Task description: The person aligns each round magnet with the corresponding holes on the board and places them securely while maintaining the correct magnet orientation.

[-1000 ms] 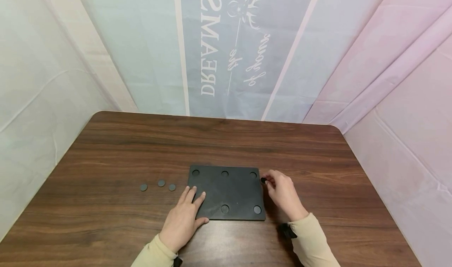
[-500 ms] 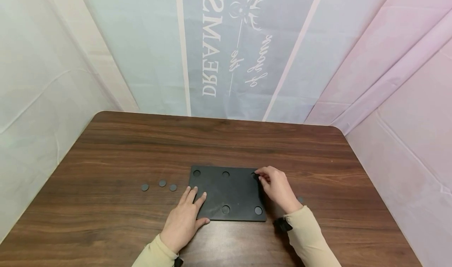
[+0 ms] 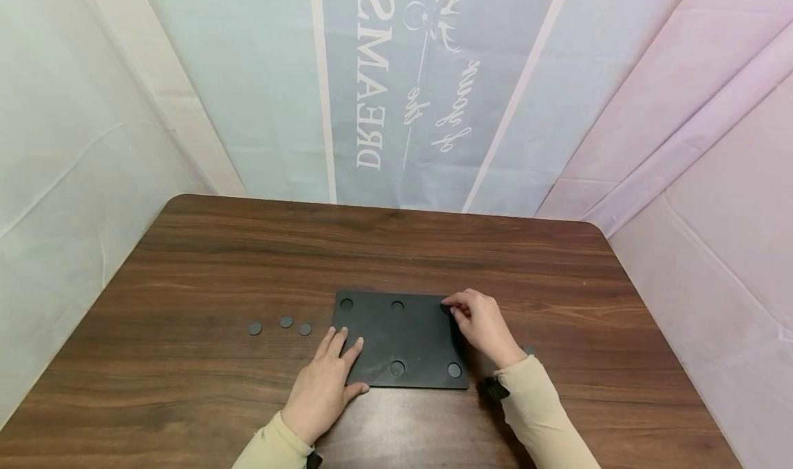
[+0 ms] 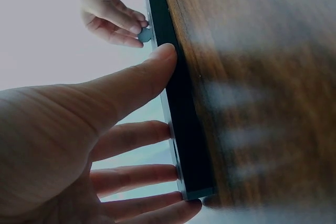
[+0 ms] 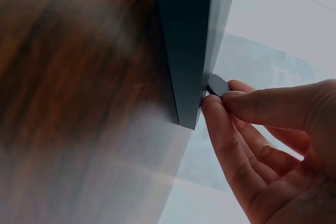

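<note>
- A dark rectangular board with round recesses lies at the lower centre of the head view, on a brown wood-grain table.
- The left hand, lower left of centre, rests on the board's left edge, fingers straight and spread wide, gripping nothing.
- The right hand, right of centre, pinches a small dark disc between thumb and fingers at the board's upper right corner.
- A grey disc sits in the lower right recess.
- Three loose discs lie left of the board.
- Another disc shows partly behind the right sleeve.
- Pale cloth with white lettering fills the upper frame.
</note>
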Motion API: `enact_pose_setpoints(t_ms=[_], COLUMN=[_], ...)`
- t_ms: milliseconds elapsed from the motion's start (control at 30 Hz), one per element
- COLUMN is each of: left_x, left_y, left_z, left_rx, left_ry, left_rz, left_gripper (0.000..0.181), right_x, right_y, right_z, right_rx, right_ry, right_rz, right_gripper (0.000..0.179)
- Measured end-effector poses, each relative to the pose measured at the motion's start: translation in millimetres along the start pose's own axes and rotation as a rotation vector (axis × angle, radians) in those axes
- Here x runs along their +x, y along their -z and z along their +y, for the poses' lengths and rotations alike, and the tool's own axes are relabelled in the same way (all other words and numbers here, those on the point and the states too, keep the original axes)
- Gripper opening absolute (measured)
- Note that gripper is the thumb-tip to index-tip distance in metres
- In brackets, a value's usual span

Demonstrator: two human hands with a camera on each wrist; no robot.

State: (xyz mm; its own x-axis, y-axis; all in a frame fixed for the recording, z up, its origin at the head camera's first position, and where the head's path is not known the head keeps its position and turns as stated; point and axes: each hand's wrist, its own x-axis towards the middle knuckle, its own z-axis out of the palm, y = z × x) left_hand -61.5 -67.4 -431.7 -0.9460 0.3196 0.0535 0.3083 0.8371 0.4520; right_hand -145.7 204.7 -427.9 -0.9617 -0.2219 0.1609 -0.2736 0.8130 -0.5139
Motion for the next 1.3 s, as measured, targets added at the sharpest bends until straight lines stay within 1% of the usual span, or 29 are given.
enact_pose_setpoints(t_ms=[167,400,633,1033,1300], left_x=[0.2,0.4,0.3,0.1,-0.4], left_y=[-0.3,-0.4,-0.9,-2.0,-2.2], left_z=[0.1,0.5,0.4,0.1,-0.1], left_rx=[-0.004,0.002,-0.001,0.000,0.003], left_ry=[-0.001,-0.002,0.000,0.003,0.004], left_rz=[-0.001,0.001,0.001,0.001,0.001], left_gripper=[0.065,0.064,0.064,0.065,0.065], right_x=[2.6,6.4,9.3,9.5,9.6], right_y=[0.8,2.7,2.6,4.0,3.4], right_z=[-0.1,0.3,2.6,2.7,2.0], right_rx=[0.002,0.034,0.035,-0.036,-0.040], right_ry=[-0.021,-0.052,-0.053,-0.049,-0.029], right_rz=[-0.021,-0.041,-0.053,-0.058,-0.056], right_gripper=[0.016,0.012,0.012,0.011,0.011])
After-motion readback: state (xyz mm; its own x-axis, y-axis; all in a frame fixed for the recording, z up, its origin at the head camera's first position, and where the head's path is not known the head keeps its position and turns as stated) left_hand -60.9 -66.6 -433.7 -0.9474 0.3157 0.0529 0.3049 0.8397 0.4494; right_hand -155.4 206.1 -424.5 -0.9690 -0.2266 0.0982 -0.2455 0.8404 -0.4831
